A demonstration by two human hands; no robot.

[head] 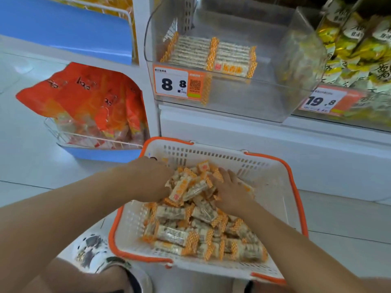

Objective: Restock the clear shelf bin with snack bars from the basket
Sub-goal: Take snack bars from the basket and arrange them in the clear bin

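From the head view I see my left hand [151,179] and right hand [230,192] gripping wrapped snack bars [179,210] heaped in the slotted white basket [273,182]; fingertips are buried. The clear bin [243,96] above holds one neat row.

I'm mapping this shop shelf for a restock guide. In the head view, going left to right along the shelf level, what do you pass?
Red-orange snack bags in a wire rack → price tag reading 8.8 → clear plastic shelf bin with rows of orange-ended snack bars → price tag reading 19.8 → yellow-and-white wrapped packets.
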